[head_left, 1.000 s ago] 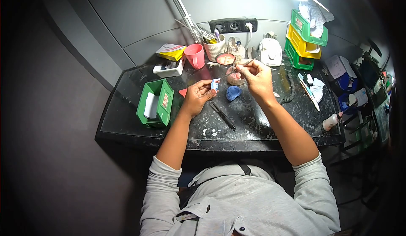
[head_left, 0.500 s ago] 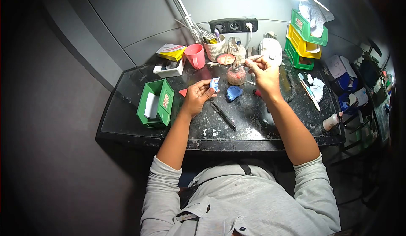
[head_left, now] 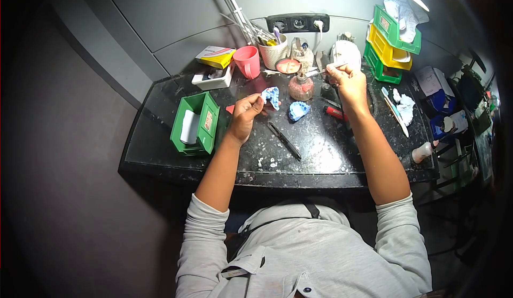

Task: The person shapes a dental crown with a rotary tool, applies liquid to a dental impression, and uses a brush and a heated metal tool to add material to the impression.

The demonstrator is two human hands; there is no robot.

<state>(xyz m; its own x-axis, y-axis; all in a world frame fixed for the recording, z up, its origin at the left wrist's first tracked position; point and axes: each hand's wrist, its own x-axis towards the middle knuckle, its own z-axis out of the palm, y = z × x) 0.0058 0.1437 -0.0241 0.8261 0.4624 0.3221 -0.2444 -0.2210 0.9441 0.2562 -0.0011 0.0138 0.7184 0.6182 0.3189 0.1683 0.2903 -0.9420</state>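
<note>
My left hand (head_left: pixel 246 117) is closed on a small blue-and-white dental cast (head_left: pixel 271 97), pinching its left side between thumb and fingers. Raised at the right, my right hand (head_left: pixel 350 87) grips a slim dental hand tool (head_left: pixel 317 73); its tip points left over the top of a glass spirit burner (head_left: pixel 301 89) with pinkish contents. Whether a flame burns there I cannot make out. A second blue dental cast (head_left: pixel 299 110) lies on the bench between my hands. Behind the burner sits a round tin of pink wax (head_left: pixel 288 66).
A black pen (head_left: pixel 284 140) and a red-handled object (head_left: pixel 335 113) lie on the dark bench (head_left: pixel 224 171). Around stand a green bin (head_left: pixel 207 124), pink mug (head_left: pixel 247 62), tool cup (head_left: pixel 273 55) and stacked bins (head_left: pixel 393 57). A toothbrush (head_left: pixel 394 111) and small bottle (head_left: pixel 422 153) are right.
My left hand has turned the cast so more of its blue surface shows. My right hand has shifted slightly right and up, the tool tip staying by the burner; the view has shifted slightly.
</note>
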